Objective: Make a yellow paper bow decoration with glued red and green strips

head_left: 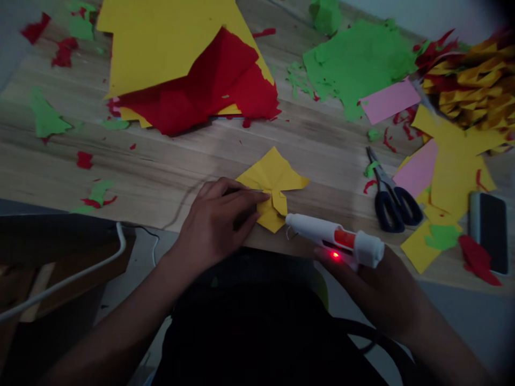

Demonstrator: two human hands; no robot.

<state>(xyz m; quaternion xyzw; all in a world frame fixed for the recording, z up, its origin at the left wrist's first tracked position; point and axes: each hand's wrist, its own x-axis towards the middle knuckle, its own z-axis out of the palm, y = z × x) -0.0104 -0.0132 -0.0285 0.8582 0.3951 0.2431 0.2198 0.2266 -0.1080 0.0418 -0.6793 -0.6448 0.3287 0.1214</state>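
A piece of folded yellow paper lies near the table's front edge, with pointed corners and a small raised flap at its middle. My left hand is closed on its left side, fingers together, the tips pressing at the fold. In my right hand is a white hot glue gun with an orange window and a lit red light. Its nozzle points left and reaches the lower right edge of the yellow paper; whether it touches I cannot tell. Most of the right hand's fingers are hidden beneath the gun.
Dark-handled scissors lie right of the glue gun, near a phone and yellow and pink paper pieces. Yellow sheets and torn red paper cover the back. Green paper and a yellow folded pile sit at the back right.
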